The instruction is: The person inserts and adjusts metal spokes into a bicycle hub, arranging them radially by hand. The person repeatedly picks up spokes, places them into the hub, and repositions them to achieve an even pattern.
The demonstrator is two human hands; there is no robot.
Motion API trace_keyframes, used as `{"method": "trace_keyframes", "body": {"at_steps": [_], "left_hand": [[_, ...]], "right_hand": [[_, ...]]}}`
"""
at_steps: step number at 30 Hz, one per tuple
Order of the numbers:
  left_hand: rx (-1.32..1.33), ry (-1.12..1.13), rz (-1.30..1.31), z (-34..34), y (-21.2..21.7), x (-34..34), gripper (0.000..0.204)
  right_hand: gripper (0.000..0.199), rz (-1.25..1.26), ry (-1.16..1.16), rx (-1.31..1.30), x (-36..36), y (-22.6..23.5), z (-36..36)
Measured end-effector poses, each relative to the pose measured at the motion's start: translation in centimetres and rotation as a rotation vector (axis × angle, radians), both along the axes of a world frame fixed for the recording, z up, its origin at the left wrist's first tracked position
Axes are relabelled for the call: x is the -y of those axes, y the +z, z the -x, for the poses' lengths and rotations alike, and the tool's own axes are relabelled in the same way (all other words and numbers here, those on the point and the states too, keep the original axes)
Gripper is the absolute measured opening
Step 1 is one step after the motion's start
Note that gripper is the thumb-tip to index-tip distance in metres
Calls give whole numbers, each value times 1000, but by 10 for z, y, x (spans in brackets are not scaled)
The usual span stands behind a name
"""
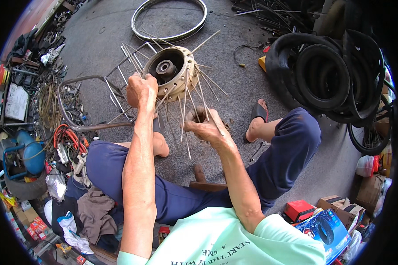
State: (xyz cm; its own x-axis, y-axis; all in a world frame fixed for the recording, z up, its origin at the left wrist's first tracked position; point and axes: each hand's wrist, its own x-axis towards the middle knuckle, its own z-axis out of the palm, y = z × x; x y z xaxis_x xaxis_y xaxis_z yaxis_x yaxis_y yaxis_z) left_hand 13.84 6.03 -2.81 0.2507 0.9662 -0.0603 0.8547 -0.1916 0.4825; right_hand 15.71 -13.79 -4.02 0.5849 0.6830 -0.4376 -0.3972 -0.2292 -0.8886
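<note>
A cream wheel hub [177, 91] with a dark hollow centre and a bearing is tilted up in front of me. Long thin metal spokes [185, 104] fan out from holes around its rim. My left hand [141, 89] is closed at the hub's left edge, where several spokes run; its fingertips are partly hidden. Below the hub on the right, my right hand [205, 125] has curled fingers around a spoke among those hanging down. Behind the hub and my left hand lies a bent metal tube frame [88, 127], close to the hub.
A bare wheel rim [201, 27] lies on the floor beyond the hub. Black tyres [301, 79] are piled at right. Cables, tools and parts clutter the left side, with a blue machine [31, 152]. A wrench [257, 151] lies near my right foot. Boxes stand lower right.
</note>
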Motion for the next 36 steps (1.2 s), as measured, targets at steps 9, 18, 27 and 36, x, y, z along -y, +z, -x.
{"method": "trace_keyframes", "body": {"at_steps": [9, 18, 27, 36], "left_hand": [[-9, 1, -2, -1, -1, 0, 35], [-11, 3, 28, 0, 0, -2, 34], [-13, -22, 25, 2, -3, -6, 34], [-27, -10, 30, 1, 1, -2, 33]], "right_hand": [[32, -47, -16, -193, -1, 5, 13], [43, 107, -69, -115, -24, -16, 26], [37, -137, -249, -93, -54, -28, 27], [34, -104, -264, 69, -66, -72, 21]]}}
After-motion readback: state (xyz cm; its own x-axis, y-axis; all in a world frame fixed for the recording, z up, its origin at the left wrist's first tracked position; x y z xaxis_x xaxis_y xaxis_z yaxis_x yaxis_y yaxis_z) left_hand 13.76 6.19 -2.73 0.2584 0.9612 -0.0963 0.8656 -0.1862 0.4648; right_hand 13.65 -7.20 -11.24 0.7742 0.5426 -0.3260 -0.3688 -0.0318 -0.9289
